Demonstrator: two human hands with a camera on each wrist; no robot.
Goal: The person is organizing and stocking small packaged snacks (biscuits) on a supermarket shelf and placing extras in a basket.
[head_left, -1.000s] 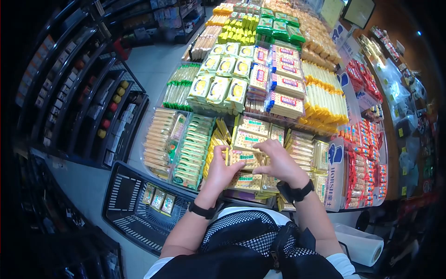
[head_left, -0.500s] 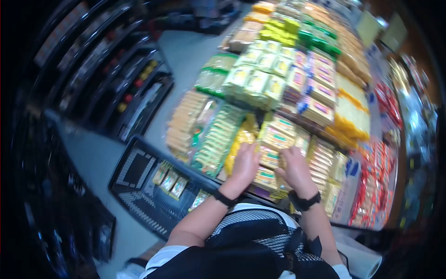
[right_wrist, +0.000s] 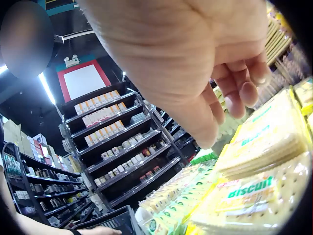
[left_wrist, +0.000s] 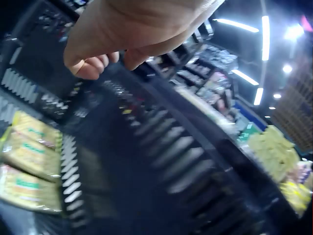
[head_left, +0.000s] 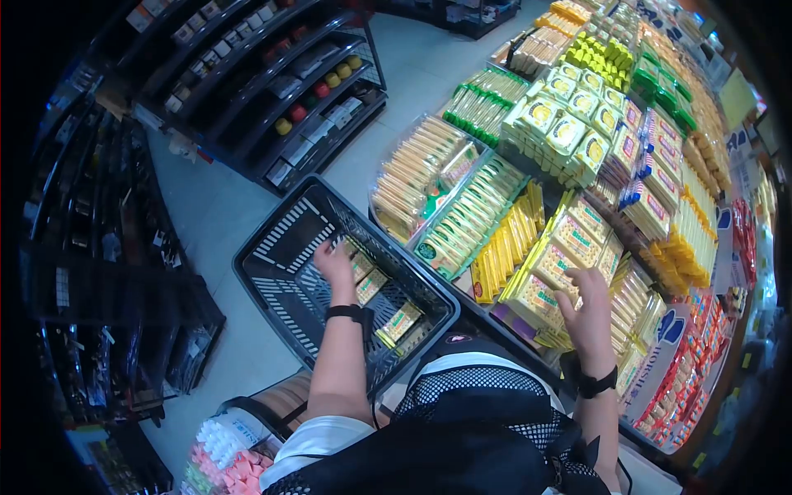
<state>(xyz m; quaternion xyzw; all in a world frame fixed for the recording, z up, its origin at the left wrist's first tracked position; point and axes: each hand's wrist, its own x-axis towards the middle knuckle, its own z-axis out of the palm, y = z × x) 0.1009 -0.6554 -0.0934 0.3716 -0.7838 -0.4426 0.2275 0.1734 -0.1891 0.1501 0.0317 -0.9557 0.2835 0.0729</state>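
Basket: biscuit pks inside; L hand over it, loosely curled, empty. R hand part-spread, empty, above stacked pks right of basket. Risk: R hand dropping low may topple stacked pks.

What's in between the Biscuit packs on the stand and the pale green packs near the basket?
Yellow packs lie between the Biscuit packs and the pale green packs; the head view shows it.

- A black band round the left wrist
- Another black strap round the right
- A white short sleeve
- Black mesh fabric across the front
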